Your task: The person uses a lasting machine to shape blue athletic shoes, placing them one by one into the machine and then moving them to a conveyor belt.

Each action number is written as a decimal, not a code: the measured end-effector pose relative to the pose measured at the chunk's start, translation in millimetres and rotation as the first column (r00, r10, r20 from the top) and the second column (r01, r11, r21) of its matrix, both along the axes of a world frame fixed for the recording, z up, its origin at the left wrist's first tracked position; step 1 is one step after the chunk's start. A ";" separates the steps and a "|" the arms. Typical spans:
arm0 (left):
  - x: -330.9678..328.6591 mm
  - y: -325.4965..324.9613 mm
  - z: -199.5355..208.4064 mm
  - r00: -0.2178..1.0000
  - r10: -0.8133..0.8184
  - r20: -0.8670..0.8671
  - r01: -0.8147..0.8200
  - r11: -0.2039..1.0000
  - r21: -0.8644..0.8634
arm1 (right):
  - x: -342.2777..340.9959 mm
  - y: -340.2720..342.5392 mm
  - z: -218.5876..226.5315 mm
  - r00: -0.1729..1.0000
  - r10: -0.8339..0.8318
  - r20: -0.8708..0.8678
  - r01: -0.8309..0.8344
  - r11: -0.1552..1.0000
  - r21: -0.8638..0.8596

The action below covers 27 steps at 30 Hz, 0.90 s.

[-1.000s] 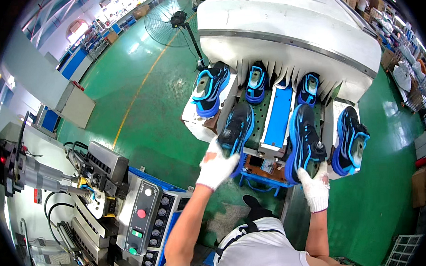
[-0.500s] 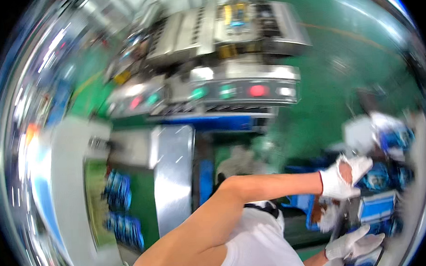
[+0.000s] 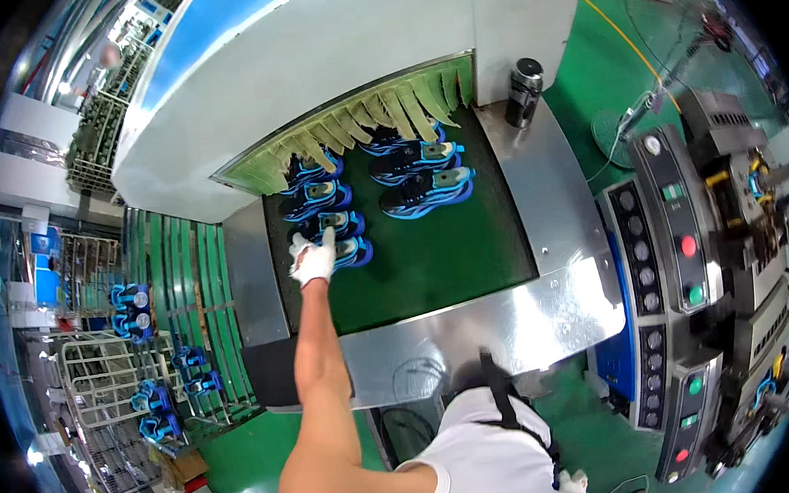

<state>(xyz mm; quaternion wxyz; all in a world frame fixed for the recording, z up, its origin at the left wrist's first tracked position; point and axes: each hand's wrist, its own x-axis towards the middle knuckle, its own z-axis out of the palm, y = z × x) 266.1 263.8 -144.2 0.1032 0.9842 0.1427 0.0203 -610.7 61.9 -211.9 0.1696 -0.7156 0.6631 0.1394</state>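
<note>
My left hand [image 3: 312, 259], in a white glove, reaches over the green belt [image 3: 424, 281] to the left row of blue-and-black sneakers. Its fingers are apart over the toe of the nearest sneaker [image 3: 354, 252], hiding that end; whether they press on it is unclear. Just beyond it lies another sneaker [image 3: 348, 222], with a third sneaker [image 3: 319, 197] farther in. The right row has a sneaker [image 3: 427, 193] at its near end and more behind. Low beside my body hangs my right hand [image 3: 572, 486], also gloved, its fingers mostly hidden.
A green strip curtain [image 3: 342, 132] hangs over the tunnel mouth of the white machine [image 3: 346, 51]. A dark flask [image 3: 524, 92] stands on the metal side ledge. Control panels [image 3: 682, 220] with coloured buttons rise at right. At left are a slatted rack [image 3: 181, 296] and wire carts with more sneakers.
The view has swung from the button panel to the belt machine. My left hand, earlier reaching right beside my right hand near other sneakers, is now over the belt; my right hand hangs low.
</note>
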 end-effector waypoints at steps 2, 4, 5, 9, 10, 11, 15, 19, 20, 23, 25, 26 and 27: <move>10.2 8.9 -23.0 0.945 -0.153 -0.287 0.166 0.986 0.019 | 2.4 -26.9 32.6 0.916 0.383 0.118 -0.401 0.884 0.241; 4.6 55.4 -88.4 0.901 -0.424 -0.093 0.434 0.887 0.158 | 132.7 -62.1 113.1 0.983 -0.032 -0.182 0.119 0.862 0.492; -0.7 44.0 -100.4 0.932 -0.357 -0.059 0.361 0.930 0.071 | 91.7 -80.5 98.3 0.918 0.360 -0.163 -0.226 0.817 0.531; -15.4 44.9 -86.0 0.913 -0.389 0.119 0.398 0.916 -0.053 | 244.2 -118.9 104.2 0.993 -0.060 0.098 0.029 0.954 0.297; -22.8 40.8 -79.8 0.889 -0.448 0.097 0.457 0.884 -0.101 | 240.6 -130.0 77.4 0.964 0.041 0.264 -0.119 0.951 0.287; -34.4 33.5 -72.9 0.840 -0.524 0.141 0.540 0.832 -0.126 | 298.5 -122.7 75.8 0.852 -0.094 0.516 -0.072 0.954 0.292; -109.4 -86.1 1.7 0.565 -0.825 -0.007 0.799 0.550 -0.243 | 468.8 -108.4 145.7 0.766 0.436 0.472 -0.592 0.763 0.257; -235.3 -237.6 65.8 -0.074 -0.988 0.138 0.940 -0.116 -0.322 | 471.5 -120.9 133.4 0.549 0.797 0.252 -0.709 0.603 -0.366; -263.6 -268.4 71.5 -0.226 -0.929 0.291 0.889 -0.319 -0.328 | 456.1 -140.7 128.3 0.618 0.754 0.223 -0.662 0.652 -0.370; -328.1 -359.1 149.1 -0.442 -0.821 0.361 0.730 -0.563 -0.387 | 366.9 -204.1 221.4 0.668 0.500 0.551 -0.356 0.865 -0.354; -399.2 -407.9 207.8 -0.526 -0.687 0.501 0.555 -0.724 -0.410 | 279.9 -217.2 264.0 0.664 0.076 0.743 -0.040 0.997 -0.066; -434.4 -428.2 243.7 -0.532 -0.632 0.564 0.458 -0.775 -0.436 | 230.6 -221.3 263.3 0.579 0.028 0.815 0.067 0.994 -0.082; -467.9 -447.3 261.8 -0.536 -0.641 0.549 0.352 -0.761 -0.544 | 187.4 -216.3 284.1 0.465 -0.148 0.873 0.226 0.973 0.045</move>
